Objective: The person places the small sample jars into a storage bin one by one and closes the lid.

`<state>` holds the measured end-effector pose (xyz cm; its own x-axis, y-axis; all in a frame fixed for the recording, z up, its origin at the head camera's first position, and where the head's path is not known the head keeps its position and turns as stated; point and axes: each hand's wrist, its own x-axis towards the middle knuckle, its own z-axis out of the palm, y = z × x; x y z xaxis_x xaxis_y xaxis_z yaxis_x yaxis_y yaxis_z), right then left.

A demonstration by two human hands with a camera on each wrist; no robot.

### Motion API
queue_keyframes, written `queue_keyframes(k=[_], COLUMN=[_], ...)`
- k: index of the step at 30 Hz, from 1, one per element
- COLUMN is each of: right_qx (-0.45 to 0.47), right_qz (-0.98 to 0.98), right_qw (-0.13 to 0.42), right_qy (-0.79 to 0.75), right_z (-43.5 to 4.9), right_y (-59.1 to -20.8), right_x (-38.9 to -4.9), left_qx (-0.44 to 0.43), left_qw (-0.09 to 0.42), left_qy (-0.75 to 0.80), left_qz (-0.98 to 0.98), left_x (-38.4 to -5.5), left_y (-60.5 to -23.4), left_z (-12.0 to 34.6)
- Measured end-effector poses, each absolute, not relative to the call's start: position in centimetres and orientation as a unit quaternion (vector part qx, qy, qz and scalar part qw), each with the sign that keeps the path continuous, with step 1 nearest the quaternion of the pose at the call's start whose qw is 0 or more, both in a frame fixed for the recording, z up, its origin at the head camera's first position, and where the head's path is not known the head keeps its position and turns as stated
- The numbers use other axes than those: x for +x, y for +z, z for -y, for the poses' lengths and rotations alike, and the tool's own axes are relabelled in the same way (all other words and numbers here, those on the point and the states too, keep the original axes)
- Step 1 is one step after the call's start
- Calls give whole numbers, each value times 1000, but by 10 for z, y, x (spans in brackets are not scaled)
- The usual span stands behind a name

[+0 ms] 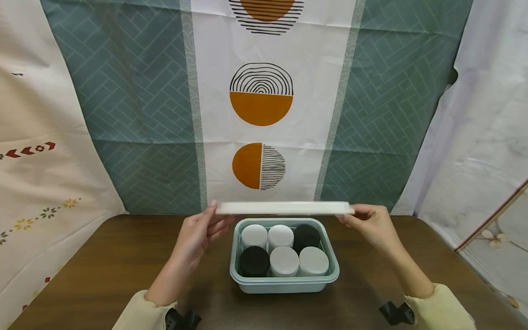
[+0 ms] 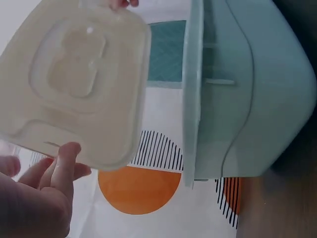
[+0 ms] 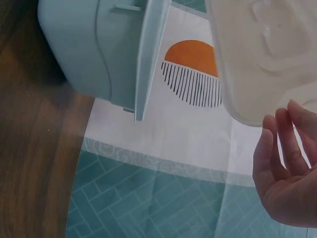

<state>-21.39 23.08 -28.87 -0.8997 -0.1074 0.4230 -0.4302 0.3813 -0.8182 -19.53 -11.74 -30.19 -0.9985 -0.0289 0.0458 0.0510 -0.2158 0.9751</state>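
Note:
Between both hands a white plastic lid [image 1: 284,208] hangs above the far rim of a pale blue-green bin [image 1: 284,288], seen nearly edge-on in the head view. My left hand [image 1: 202,231] pinches its left end and my right hand [image 1: 373,227] its right end, thumbs and fingers at the edge. The wrist views show the lid's moulded underside [image 2: 99,119], apart from the bin's rim. Inside the bin stand several round-topped containers in two rows: white ones [image 1: 284,261] and two black ones, one front left [image 1: 254,261], the other back right [image 1: 306,237].
The bin stands on a dark brown wooden table [image 1: 165,316]. Behind the table's far edge hangs a patterned cloth [image 1: 264,169] in teal and white with orange circles. More cloth hangs at the left [image 1: 53,183] and right [image 1: 466,151].

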Motion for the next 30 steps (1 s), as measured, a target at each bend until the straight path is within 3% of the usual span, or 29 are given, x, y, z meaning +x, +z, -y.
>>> queue_keyframes(k=[11, 19, 30], right_qx=[196, 221, 218], right_qz=[844, 834, 862], right_qw=[133, 72, 57], right_qy=[481, 500, 453], right_z=[-227, -230, -232], right_y=[-295, -303, -314], right_x=[-211, -215, -218], left_qx=[-2, -48, -99], left_qw=[2, -11, -63], left_qy=[-739, -683, -604], left_qz=[674, 729, 788], left_x=[-201, -205, -205], left_y=[-310, -320, -324], left_z=[130, 134, 132])
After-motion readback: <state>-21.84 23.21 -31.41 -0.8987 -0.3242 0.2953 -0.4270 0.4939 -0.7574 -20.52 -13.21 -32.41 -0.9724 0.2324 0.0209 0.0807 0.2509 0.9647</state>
